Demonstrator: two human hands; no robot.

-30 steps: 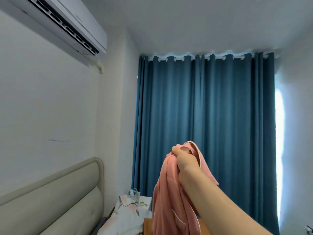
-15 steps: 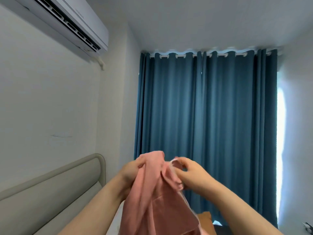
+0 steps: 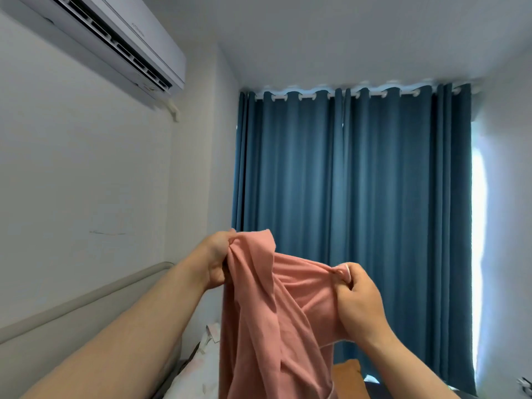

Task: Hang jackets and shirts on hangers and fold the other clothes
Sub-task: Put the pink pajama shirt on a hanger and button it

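Salmon-pink soft fabric garment hangs in front of you, raised in the air between your two hands, with the teal-blue pleated curtain behind it. Its upper edge stretches from one hand to the other, sagging a little in the middle, and the rest of the cloth drops in long folds past the bottom of the view.

Your left hand sits higher and to the left. Its fingers are curled tightly into the bunched cloth at the garment's upper left corner, and a pointed flap of fabric stands up just beside them. The fingertips themselves are hidden behind the fabric.

Your right hand is lower and to the right. Its fingers are curled in, pinching a small gathered bit of the pink edge against the thumb; a thin pale trim shows at that pinch. The cloth drapes over the inner side of this hand.

Both forearms are bare and reach up from the bottom corners of the view.

On the left wall a white wall-mounted air conditioner sits near the ceiling, and a beige padded headboard runs below it. Under the garment, a pale patterned cloth lies low in the view, and an orange-brown surface shows just right of the hanging folds.
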